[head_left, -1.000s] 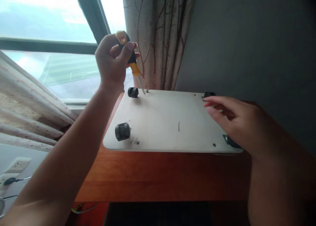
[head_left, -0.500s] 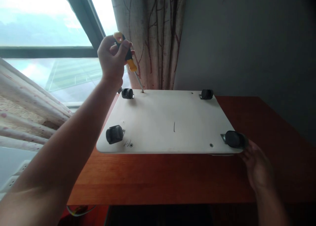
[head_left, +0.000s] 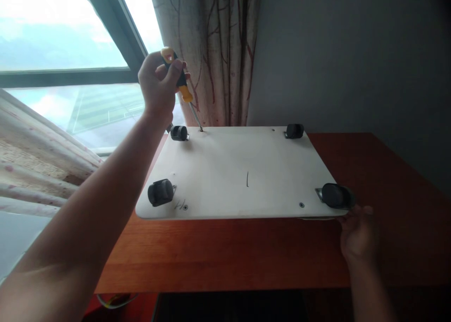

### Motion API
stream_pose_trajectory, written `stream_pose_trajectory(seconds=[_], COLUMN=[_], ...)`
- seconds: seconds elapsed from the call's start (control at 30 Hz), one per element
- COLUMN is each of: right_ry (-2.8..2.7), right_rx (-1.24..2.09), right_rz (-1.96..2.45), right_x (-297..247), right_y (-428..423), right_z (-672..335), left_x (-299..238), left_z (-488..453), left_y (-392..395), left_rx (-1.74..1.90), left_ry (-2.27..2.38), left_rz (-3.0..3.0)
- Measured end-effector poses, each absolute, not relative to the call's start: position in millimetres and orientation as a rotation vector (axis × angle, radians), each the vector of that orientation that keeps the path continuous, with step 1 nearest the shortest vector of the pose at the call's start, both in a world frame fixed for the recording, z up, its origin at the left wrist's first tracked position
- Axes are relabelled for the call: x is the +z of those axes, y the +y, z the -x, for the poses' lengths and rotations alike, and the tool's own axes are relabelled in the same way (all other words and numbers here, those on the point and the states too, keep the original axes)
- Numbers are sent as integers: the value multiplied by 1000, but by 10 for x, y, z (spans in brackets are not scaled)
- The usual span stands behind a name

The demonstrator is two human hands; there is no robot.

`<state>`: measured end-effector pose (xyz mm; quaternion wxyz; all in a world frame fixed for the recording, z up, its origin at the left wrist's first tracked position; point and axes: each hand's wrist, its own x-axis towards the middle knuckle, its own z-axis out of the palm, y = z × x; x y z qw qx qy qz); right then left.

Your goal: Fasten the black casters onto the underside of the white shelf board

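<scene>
My left hand (head_left: 160,80) is closed around the yellow and black handle of a screwdriver (head_left: 185,93). The tool slants down, its tip on a screw (head_left: 201,129) at the far left edge of a white board (head_left: 225,162). Black caster wheels stand up from the board's corners: far left (head_left: 179,133), near left (head_left: 160,192), far right (head_left: 295,131) and near right (head_left: 334,196). At the near right corner my right hand (head_left: 359,233) grips the board's edge, its fingers partly hidden beneath and dim.
The board rests on a reddish-brown wooden table (head_left: 225,256). Behind it hang a patterned curtain (head_left: 221,54) and a grey wall (head_left: 345,64). A window (head_left: 63,40) is at left. Under the table's front edge lies a cable (head_left: 114,305).
My right hand has shifted left and in under the near right corner of the board. The screwdriver stays on the screw in my left hand. The view has shifted slightly.
</scene>
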<state>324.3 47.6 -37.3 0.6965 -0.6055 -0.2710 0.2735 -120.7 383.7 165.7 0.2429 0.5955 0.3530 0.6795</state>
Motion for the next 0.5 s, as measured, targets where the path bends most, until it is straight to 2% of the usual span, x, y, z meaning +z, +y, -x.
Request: stream_pose_trajectory(seconds=[0.5], right_ry=[-621], right_rx=[582], right_rz=[1332], right_x=[-369], right_y=[484], right_z=[-3183], left_x=[1652], left_z=[1265], left_y=[3904], left_rx=[1770], left_ry=[923], left_rz=[-1662])
